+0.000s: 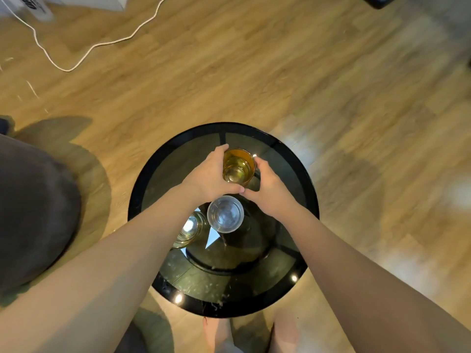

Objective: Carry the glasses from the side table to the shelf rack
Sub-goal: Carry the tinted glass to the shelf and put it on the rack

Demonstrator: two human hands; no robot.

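Now the amber glass (pixel 238 167) is clasped from both sides, L hand (pixel 209 174) and R hand (pixel 270 189) closed round it w/ thumbs meeting at its near side, over the far half of the round side table (pixel 142 189). Whether it rests on the tabletop can't be told. A clear glass (pixel 225 214) is seen just nearer, centre; a third glass (pixel 190 229) beside it, partly hidden by the L forearm.
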